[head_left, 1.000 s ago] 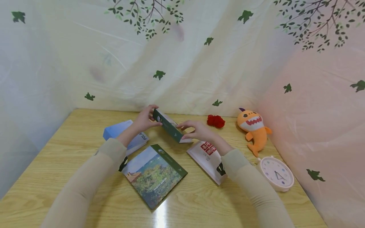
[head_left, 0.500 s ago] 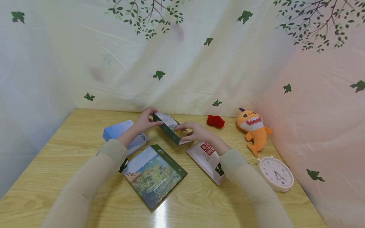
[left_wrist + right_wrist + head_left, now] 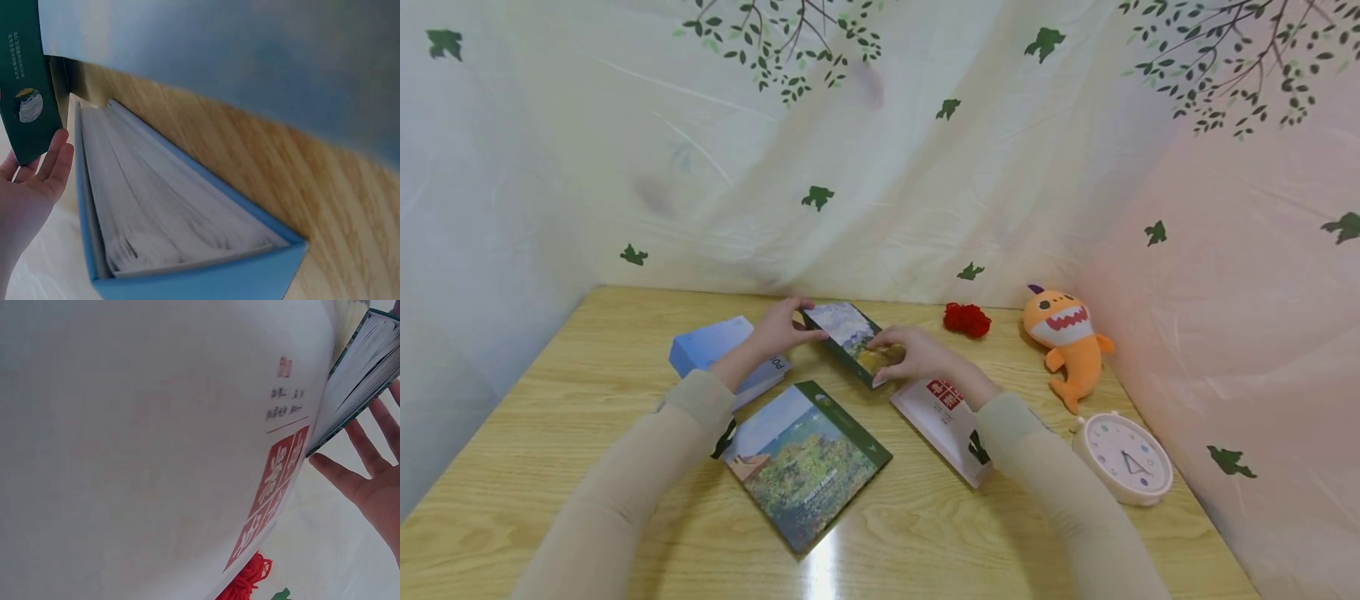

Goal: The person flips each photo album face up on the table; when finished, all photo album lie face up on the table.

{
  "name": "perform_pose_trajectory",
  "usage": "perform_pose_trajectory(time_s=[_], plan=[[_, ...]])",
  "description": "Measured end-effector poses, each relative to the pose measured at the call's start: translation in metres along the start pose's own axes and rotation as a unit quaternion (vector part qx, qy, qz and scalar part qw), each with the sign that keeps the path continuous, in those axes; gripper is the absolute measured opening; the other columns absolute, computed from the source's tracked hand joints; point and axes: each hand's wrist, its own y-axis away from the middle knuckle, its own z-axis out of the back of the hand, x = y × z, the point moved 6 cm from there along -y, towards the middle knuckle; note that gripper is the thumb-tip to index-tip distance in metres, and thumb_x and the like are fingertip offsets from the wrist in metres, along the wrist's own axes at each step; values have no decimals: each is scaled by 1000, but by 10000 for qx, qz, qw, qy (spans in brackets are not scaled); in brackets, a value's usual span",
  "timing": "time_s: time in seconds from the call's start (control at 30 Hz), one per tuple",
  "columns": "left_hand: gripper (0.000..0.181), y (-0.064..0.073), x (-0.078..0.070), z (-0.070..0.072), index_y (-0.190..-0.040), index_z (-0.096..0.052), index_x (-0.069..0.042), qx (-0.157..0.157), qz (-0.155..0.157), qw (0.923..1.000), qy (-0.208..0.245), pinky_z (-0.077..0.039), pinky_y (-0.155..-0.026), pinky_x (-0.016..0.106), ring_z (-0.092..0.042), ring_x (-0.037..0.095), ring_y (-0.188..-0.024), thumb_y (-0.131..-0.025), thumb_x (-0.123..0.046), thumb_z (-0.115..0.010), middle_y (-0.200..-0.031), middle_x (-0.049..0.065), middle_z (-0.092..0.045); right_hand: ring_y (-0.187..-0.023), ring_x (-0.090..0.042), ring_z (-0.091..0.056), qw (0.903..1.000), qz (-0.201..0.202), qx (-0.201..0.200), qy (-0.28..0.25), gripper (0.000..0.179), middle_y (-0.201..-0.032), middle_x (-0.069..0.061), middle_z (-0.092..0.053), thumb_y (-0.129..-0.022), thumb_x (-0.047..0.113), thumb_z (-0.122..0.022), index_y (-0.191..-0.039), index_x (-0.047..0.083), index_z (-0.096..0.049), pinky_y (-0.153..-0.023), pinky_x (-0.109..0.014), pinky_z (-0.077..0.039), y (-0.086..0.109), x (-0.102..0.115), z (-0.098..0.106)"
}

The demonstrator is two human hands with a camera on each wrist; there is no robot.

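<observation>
A thick photo album (image 3: pixel 842 325) with a painted cover and dark green spine lies near the back of the table, tilted slightly in the head view. My left hand (image 3: pixel 786 327) grips its left end, thumb on the near side. At the opposite end, my right hand (image 3: pixel 917 352) holds it with fingers over the cover. The left wrist view has the green spine (image 3: pixel 22 81) between my left fingers and thumb. White page edges (image 3: pixel 356 372) face the right wrist camera, beside my right fingers. A similar album (image 3: pixel 808 467), marked "PHOTO ALBUM", lies closer to me.
Left of the held album is a blue album (image 3: pixel 711 342) with white pages. A white packet with red lettering (image 3: pixel 940 425) lies under my right forearm. Red yarn (image 3: pixel 967 320), an orange shark plush (image 3: pixel 1067 342) and a pink clock (image 3: pixel 1123 458) line the right side.
The held album has tipped down from standing on edge, its spine turning away and its painted cover now facing up. Both hands have lowered slightly with it.
</observation>
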Motion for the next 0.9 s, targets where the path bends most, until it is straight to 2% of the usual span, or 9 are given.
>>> perform_pose_trajectory(time_s=[0.17, 0.43, 0.7, 0.9], plan=[[74, 2, 1, -1, -137, -43, 0, 81, 35, 9999, 99, -51, -90, 42, -60, 34, -108, -81, -37, -74, -140, 18, -43, -116, -19, -52, 9999, 65, 141, 15, 60, -126, 1, -56, -75, 47, -76, -125, 20, -59, -99, -41, -44, -3, -3, -4], [73, 1, 3, -2, -136, -44, 1, 101, 100, 9997, 208, -50, -92, 42, -59, 35, -109, -80, -33, -75, -139, 19, -44, -125, -25, -47, 9994, 15, 278, 214, 57, -135, -4, -51, -77, 44, -76, -126, 21, -59, -103, -43, -40, -6, -4, -7], [69, -1, 1, -4, -133, -45, 6, 190, -53, 9994, -293, -46, -96, 45, -56, 37, -111, -83, -32, -73, -134, 24, -49, -130, -28, -42, 9983, -62, 451, 365, 55, -139, -9, -47, -78, 38, -77, -126, 19, -59, -107, -44, -36, -9, -7, -9], [66, -4, 1, -8, -133, -46, 5, 322, -29, 9975, -620, -42, -99, 46, -54, 36, -114, -84, -33, -71, -133, 23, -50, -132, -30, -39, 9974, -31, 549, 470, 56, -141, -12, -45, -79, 36, -76, -128, 17, -58, -109, -45, -34, -10, -11, -10]])
